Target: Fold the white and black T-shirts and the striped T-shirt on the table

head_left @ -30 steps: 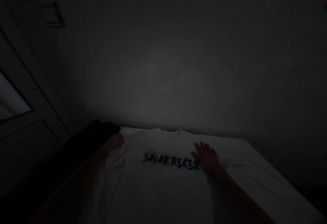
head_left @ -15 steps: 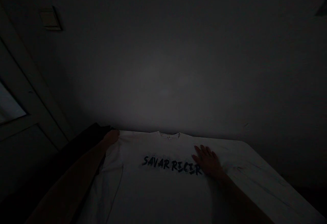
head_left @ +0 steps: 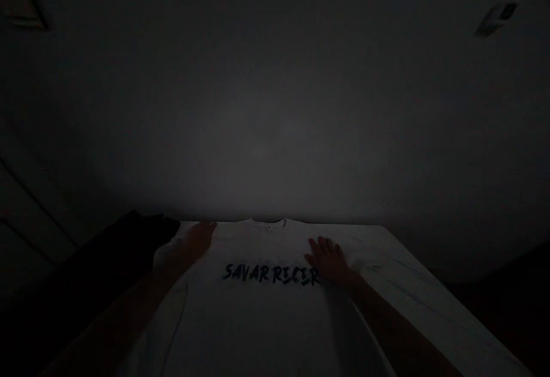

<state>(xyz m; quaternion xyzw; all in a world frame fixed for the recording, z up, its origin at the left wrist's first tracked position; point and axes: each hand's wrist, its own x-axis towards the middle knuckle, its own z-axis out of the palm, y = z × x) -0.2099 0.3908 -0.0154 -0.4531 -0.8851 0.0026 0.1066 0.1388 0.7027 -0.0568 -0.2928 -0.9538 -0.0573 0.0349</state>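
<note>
A white T-shirt [head_left: 258, 314] with dark lettering across its chest lies spread out, collar toward the wall. My left hand [head_left: 201, 239] is on the shirt's left shoulder near its top edge; the dim light hides whether its fingers grip the cloth. On the right side of the chest, beside the end of the lettering, my right hand [head_left: 329, 258] rests with its fingers spread flat on the fabric.
The shirt lies on a light-coloured surface [head_left: 412, 285] that reaches to the right. Dark cloth [head_left: 129, 245] is at the left. Behind stands a grey wall [head_left: 275, 108] with a switch plate [head_left: 19, 2] and a small fixture [head_left: 496, 19].
My left hand has moved inward from the sleeve's edge to the shoulder area. My right hand stays by the end of the lettering. The view has shifted to the right.
</note>
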